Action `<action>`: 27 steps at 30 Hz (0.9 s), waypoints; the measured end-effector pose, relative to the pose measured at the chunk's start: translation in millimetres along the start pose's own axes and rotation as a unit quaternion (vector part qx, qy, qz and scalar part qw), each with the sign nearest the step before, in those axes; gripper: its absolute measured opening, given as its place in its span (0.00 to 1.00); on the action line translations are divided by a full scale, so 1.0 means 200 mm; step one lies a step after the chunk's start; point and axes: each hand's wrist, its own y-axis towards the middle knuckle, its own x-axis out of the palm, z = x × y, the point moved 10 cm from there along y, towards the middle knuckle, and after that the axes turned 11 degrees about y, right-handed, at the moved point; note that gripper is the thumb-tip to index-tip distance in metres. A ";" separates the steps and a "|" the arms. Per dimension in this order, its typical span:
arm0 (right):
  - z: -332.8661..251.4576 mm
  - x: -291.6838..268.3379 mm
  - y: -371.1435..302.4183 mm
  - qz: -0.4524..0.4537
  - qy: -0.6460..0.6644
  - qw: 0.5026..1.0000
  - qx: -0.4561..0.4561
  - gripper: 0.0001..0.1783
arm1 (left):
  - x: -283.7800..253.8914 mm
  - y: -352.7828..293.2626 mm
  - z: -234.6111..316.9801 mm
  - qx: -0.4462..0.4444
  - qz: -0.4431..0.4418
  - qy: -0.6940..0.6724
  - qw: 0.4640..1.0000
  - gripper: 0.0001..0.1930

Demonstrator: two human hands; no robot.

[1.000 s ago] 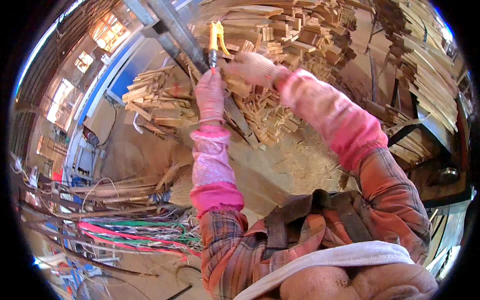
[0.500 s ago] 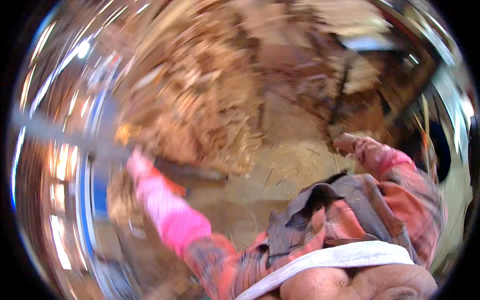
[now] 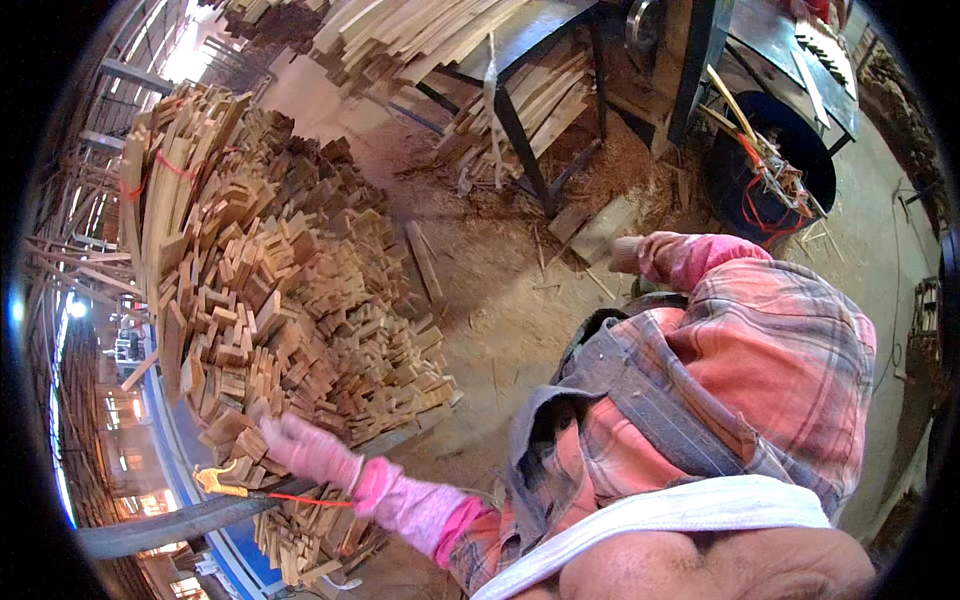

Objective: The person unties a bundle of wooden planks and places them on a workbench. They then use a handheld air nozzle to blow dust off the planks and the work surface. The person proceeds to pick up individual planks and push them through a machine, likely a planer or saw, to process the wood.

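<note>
The left hand (image 3: 305, 450), in a pale pink fabric glove, is extending with loosely parted fingers near a yellow air gun (image 3: 222, 482), which is showing beside a grey metal beam (image 3: 175, 528). Heaped brown wooden blocks (image 3: 290, 330) are lying beyond. The brown-gloved right hand (image 3: 627, 255) is hovering, its grip unclear.

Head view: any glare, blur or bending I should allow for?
Head view: glare whites out part of the upper-left background; head view: the left hand looks slightly smeared, while the wood pile reads crisper; head view: fisheye bends the grey beam near the rim, with black corners.
</note>
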 end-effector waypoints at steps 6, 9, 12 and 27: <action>-0.35 -0.50 -0.24 -0.008 0.078 0.995 -0.066 0.23 | 0.36 -0.18 0.99 0.107 -0.030 -0.152 0.982 0.16; -0.15 -0.73 -0.29 -0.016 0.113 0.992 -0.047 0.24 | 0.64 -0.23 1.47 0.094 -0.118 -0.234 0.960 0.17; 0.11 -0.93 -0.19 0.052 0.151 0.985 -0.063 0.24 | 1.10 -0.21 1.79 0.018 -0.215 -0.387 0.896 0.18; 0.10 -2.85 -0.02 0.362 0.376 0.846 -0.113 0.26 | 2.24 0.20 2.31 -0.221 -0.349 -0.378 0.829 0.25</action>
